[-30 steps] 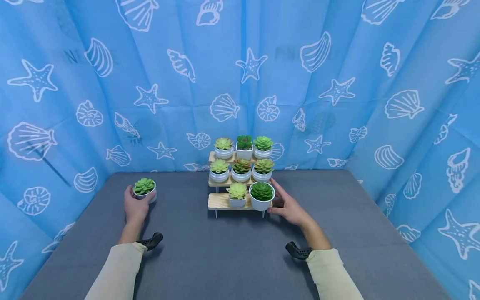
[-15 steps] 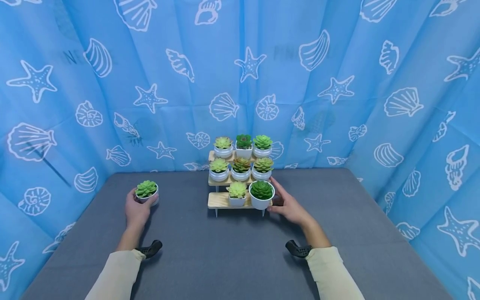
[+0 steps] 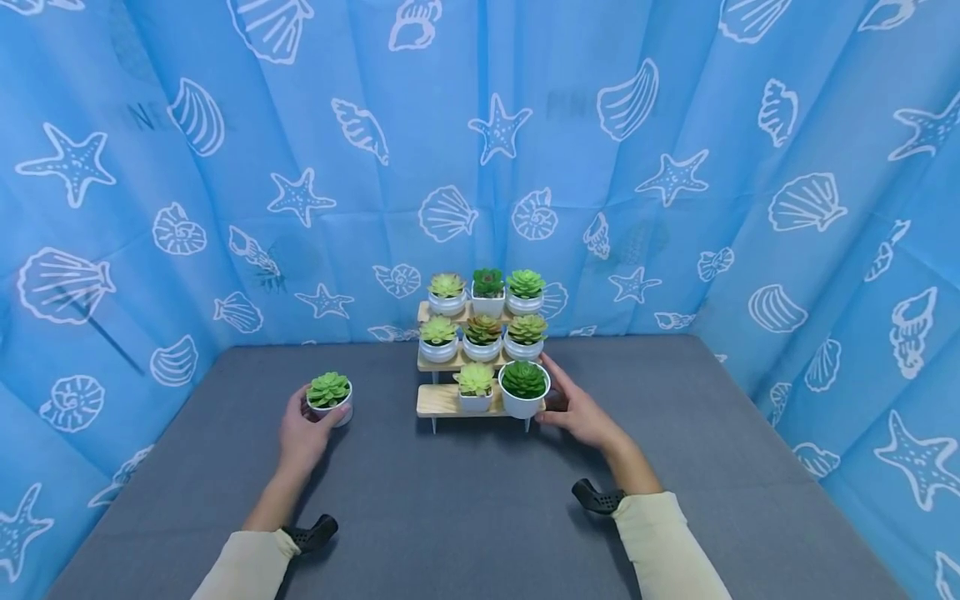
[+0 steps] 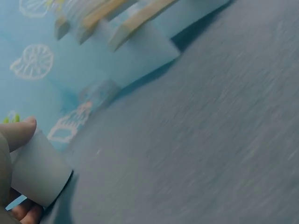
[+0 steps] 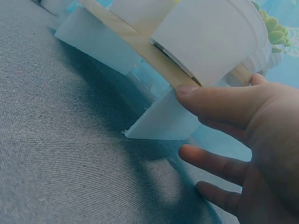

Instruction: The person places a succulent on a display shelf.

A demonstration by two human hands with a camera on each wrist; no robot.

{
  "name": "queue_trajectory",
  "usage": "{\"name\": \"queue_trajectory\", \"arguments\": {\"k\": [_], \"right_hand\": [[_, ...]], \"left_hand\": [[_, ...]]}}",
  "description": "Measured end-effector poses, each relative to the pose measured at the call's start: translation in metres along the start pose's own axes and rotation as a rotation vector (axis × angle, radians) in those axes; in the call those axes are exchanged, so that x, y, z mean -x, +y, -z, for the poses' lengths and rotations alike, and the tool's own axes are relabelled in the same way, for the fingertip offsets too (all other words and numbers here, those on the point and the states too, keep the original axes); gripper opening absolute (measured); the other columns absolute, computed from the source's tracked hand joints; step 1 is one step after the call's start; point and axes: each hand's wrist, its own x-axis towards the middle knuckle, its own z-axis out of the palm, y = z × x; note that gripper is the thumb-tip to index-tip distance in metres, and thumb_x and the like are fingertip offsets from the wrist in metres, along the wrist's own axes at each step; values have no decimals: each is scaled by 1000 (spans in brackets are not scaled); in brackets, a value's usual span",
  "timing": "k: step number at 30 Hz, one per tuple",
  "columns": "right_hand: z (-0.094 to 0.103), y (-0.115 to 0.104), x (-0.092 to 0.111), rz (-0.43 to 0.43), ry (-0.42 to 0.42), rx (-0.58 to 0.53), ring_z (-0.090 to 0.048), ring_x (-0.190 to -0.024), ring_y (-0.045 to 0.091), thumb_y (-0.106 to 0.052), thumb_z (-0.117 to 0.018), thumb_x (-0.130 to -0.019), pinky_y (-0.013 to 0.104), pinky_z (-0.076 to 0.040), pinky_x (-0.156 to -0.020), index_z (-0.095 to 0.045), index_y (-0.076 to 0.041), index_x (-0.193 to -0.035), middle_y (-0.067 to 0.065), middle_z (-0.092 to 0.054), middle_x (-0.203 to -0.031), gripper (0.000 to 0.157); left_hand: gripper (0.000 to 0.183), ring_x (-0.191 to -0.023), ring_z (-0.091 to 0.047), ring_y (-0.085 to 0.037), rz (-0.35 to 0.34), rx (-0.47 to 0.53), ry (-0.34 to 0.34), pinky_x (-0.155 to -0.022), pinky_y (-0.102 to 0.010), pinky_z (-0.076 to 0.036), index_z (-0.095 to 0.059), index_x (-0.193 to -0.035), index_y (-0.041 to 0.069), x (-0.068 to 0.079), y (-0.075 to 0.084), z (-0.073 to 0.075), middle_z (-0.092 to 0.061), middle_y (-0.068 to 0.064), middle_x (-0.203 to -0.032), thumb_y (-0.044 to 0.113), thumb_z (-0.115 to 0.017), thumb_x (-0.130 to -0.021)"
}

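Note:
My left hand (image 3: 306, 435) holds a light-green potted succulent (image 3: 328, 392) around its white pot (image 4: 41, 169), thumb on the near side. The pot's base is right at the grey cloth. At the centre back stands a three-tier wooden plant stand (image 3: 435, 402) with white legs. My right hand (image 3: 583, 412) is at its right end; in the right wrist view the thumb (image 5: 219, 103) touches the edge of the lowest shelf, while the lower fingers (image 5: 212, 163) extend loosely below. Just beside that thumb sits a dark-green succulent in a large white pot (image 3: 522, 406).
Three small potted succulents fill the top shelf and three more the middle one. A pale yellow-green succulent in a square pot (image 3: 475, 392) shares the lowest shelf. A grey cloth (image 3: 450, 517) covers the table; a blue shell-print curtain (image 3: 480, 100) hangs behind and at both sides.
My left hand has carried the light-green potted succulent to the right and slightly nearer to me, toward the stand. My right hand has stayed at the stand's right end.

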Motion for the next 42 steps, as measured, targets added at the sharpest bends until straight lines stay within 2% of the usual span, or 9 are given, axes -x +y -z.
{"name": "queue_trajectory", "arguments": {"k": [5,12,20,30,35,42], "right_hand": [[-1,-3,-1,-22,-2,-16,-58,-110,43,6,-72,-83,57,-46,-92,-8,-12,-157,31,-51,-132,99],[-1,-3,-1,-39,4,7,-58,-112,41,4,-72,-84,56,-46,-94,-10,-16,-158,29,-51,-134,99],[0,1,0,-40,5,27,-59,-110,40,3,-72,-84,55,-46,-93,-10,-16,-158,28,-52,-133,98],[0,1,-1,-46,-2,20,-59,-111,39,2,-72,-85,54,-47,-93,-11,-21,-158,27,-51,-134,98],[0,1,-1,-64,-2,19,-59,-111,37,1,-72,-85,51,-48,-92,-11,-22,-158,26,-52,-134,98],[0,0,-1,-57,-2,9,-59,-111,37,1,-72,-85,51,-47,-92,-11,-21,-158,26,-51,-134,98]], "left_hand": [[83,-131,-40,-39,-25,33,-54,-106,-51,-35,-26,-150,0,11,15,-11,-38,-26,-144,28,-74,-88],[76,-123,-48,-35,-85,96,-83,-102,-47,-41,-32,-147,2,26,42,-30,-46,-23,-136,20,-76,-87],[78,-123,-48,-35,-134,131,-101,-102,-48,-42,-33,-146,1,36,66,-42,-47,-24,-135,20,-78,-85],[77,-123,-48,-32,-156,195,-125,-100,-47,-43,-36,-145,2,38,76,-58,-48,-22,-135,19,-79,-84],[76,-121,-49,-32,-178,213,-133,-99,-49,-44,-37,-145,1,40,80,-64,-49,-22,-134,18,-79,-83],[76,-119,-51,-32,-184,214,-159,-96,-47,-46,-38,-144,2,43,82,-73,-51,-21,-132,19,-80,-83]]}}
